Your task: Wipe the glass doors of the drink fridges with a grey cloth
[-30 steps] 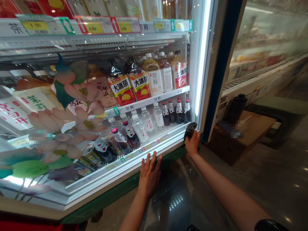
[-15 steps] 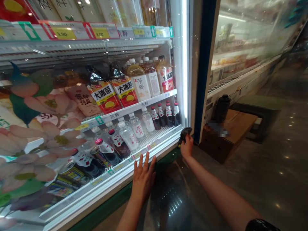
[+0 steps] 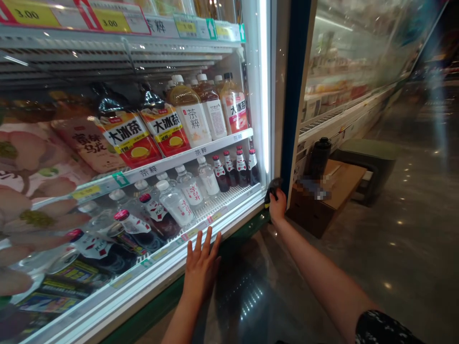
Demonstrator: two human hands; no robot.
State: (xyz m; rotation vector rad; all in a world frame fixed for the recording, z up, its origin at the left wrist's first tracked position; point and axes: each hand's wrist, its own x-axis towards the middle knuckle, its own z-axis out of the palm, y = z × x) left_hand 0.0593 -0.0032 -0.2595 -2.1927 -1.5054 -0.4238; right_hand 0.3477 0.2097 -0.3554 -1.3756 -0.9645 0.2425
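Note:
My left hand rests with fingers spread against the lower frame of a glass-fronted drinks cooler. My right hand is wrapped round a small black object at the cooler's lower right corner; its shape is partly hidden by my fingers. Behind the glass, clear bottles and dark bottles with red caps stand on the bottom rack. Tea bottles with yellow and red labels fill the shelf above.
Right of the cooler, a cardboard box carries a black flask and a blurred item. A green-topped stool stands behind it. Another refrigerated case runs along the right. Flower decals cover the glass at left.
The view has moved closer to the cooler and shifted, so the bottles look larger and further left. My left hand stays on the frame, and my right hand still holds the black object.

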